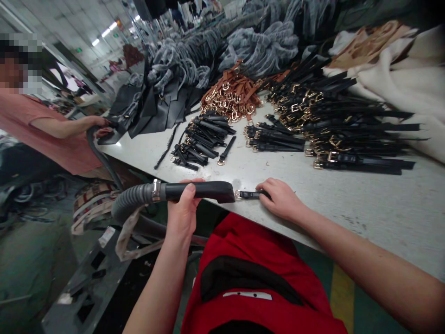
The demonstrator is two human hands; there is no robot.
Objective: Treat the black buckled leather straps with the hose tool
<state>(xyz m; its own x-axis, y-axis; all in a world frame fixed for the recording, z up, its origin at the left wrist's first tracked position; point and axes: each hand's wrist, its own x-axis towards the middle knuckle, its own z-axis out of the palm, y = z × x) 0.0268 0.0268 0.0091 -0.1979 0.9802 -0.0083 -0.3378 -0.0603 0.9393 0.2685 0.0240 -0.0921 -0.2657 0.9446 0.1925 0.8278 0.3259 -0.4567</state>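
My left hand (184,206) is wrapped round the black handle of a hose nozzle (212,189), held level over the table's front edge. A ribbed grey hose (134,202) runs from its rear, fixed with a metal clamp. The nozzle's tip is right beside the buckle end of a short black buckle strap (247,195) lying on the table. At that strap's other end, my right hand (278,197) is closed on it, resting on the tabletop; the far part of the strap is hidden under the fingers.
Behind lie a small heap of black straps (205,139), brown buckle straps (232,95) and a large stack of black buckle straps (333,120). Wrapped grey bundles (257,46) are farther back; pale cloth (399,88) is at right. A co-worker (52,125) stands at left.
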